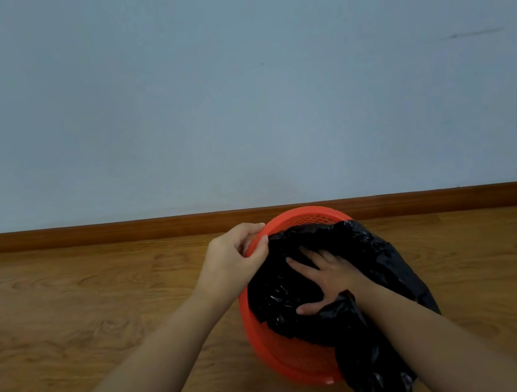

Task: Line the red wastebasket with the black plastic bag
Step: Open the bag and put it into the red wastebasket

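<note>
The red wastebasket (283, 358) stands on the wooden floor close to the wall, seen from above. The black plastic bag (367, 247) fills its mouth and hangs over the right and near-right rim. My left hand (236, 258) pinches the bag's edge together with the basket's far-left rim. My right hand (325, 276) lies flat inside the bag with fingers spread, pressing the plastic down into the basket. The basket's bottom is hidden by the bag.
A brown baseboard (89, 233) runs along the pale blue wall (234, 83) just behind the basket. Wooden floor (83, 303) stretches to the left and right of it.
</note>
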`<state>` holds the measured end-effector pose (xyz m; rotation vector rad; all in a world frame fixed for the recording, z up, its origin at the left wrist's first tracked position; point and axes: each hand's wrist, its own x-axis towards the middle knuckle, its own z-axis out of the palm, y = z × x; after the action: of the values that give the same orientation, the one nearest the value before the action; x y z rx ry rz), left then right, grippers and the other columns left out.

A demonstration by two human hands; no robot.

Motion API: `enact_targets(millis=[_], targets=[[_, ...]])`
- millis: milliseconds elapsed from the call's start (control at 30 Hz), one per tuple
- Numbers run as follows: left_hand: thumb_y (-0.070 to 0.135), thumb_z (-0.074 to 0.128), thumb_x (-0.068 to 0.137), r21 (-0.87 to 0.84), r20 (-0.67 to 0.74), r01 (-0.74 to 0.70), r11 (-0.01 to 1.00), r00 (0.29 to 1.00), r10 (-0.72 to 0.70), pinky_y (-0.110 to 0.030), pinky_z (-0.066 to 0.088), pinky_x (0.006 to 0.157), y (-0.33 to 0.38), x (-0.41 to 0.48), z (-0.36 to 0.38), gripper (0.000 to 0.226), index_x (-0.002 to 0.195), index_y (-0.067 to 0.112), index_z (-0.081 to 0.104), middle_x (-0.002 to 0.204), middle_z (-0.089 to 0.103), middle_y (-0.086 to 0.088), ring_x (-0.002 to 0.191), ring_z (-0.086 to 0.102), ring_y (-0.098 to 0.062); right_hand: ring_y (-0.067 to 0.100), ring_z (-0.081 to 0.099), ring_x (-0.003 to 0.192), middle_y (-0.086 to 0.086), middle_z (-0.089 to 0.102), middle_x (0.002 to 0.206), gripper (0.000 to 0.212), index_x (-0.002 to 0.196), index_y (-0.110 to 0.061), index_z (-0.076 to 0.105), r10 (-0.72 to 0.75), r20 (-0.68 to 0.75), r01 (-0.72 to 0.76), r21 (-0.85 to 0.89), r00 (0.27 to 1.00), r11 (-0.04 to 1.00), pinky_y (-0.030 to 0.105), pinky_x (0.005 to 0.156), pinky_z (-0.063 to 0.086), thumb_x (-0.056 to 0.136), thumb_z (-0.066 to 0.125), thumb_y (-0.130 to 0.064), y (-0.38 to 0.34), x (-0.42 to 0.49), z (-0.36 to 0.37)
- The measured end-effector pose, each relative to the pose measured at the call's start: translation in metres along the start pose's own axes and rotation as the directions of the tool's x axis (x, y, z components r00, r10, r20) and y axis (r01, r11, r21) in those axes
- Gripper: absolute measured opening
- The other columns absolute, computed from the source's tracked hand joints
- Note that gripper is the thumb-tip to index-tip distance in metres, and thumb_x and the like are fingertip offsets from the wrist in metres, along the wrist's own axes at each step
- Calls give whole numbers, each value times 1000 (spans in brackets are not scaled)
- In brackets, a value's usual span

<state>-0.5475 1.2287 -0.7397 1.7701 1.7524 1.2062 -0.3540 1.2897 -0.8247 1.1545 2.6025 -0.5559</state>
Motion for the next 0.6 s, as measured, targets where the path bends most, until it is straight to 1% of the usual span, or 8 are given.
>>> enact_targets(millis=[67, 133, 167, 267, 333, 433, 500, 600], targets=[[20, 62, 82, 61, -19, 14, 998, 1000, -13, -3, 38, 54, -3, 0, -5, 19, 100, 20, 66, 59, 54, 16, 57, 52, 6, 25, -2, 140, 4, -2, 155, 91, 143, -33, -3, -22, -42, 23, 7, 999, 1000, 46, 112, 7, 76, 49, -67, -4, 2, -5], [21, 60, 84, 112, -51, 43, 993, 998, -37, -4, 38, 57, -9, 5, -11, 20, 103, 18, 65, 67, 54, 21, 63, 53, 7, 22, 4, 140, 3, 6, 155, 84, 144, -31, 5, -69, -116, 68, -14, 991, 998, 44, 113, 11, 79, 48, -64, -6, 0, -13], [21, 58, 85, 127, -67, 67, 990, 996, -59, -7, 39, 58, -13, 7, -14, 20, 105, 17, 64, 69, 54, 21, 64, 53, 4, 21, 7, 139, 2, 10, 155, 80, 144, -30, 10, -94, -156, 92, -21, 983, 996, 42, 112, 14, 81, 48, -61, -6, -2, -18], [23, 54, 88, 132, -96, 165, 977, 984, -153, -26, 44, 61, -25, 14, -16, 21, 106, 16, 63, 68, 53, 17, 66, 53, -8, 19, 13, 139, -1, 20, 153, 67, 142, -30, 20, -151, -300, 153, -16, 942, 988, 40, 113, 18, 86, 49, -52, -4, -15, -37], [25, 53, 89, 119, -116, 226, 967, 970, -212, -31, 49, 61, -33, 17, -14, 21, 106, 16, 62, 70, 56, 12, 69, 57, -13, 19, 14, 139, -1, 23, 151, 62, 141, -29, 25, -169, -391, 174, -22, 905, 984, 41, 113, 18, 87, 51, -45, 0, -26, -51], [24, 52, 90, 129, -154, 299, 945, 948, -279, -26, 43, 55, -42, 21, -5, 20, 103, 13, 61, 74, 59, 4, 68, 56, -11, 15, 12, 139, -4, 23, 151, 60, 140, -30, 26, -124, -458, 149, 18, 880, 989, 38, 114, 15, 88, 49, -46, 10, -42, -72], [23, 51, 90, 147, -157, 339, 929, 935, -317, -26, 39, 54, -47, 21, 4, 21, 103, 9, 59, 72, 59, 1, 64, 55, -14, 13, 12, 139, -6, 24, 151, 59, 140, -31, 28, -82, -489, 128, 61, 869, 990, 34, 114, 13, 88, 47, -50, 19, -53, -83], [26, 47, 92, 134, -129, 412, 901, 909, -396, -26, 41, 44, -50, 19, 14, 22, 103, 9, 56, 67, 60, -1, 56, 57, -15, 9, 13, 138, -8, 26, 149, 60, 138, -32, 32, -15, -506, 108, 156, 862, 982, 30, 113, 11, 84, 42, -57, 31, -68, -92]])
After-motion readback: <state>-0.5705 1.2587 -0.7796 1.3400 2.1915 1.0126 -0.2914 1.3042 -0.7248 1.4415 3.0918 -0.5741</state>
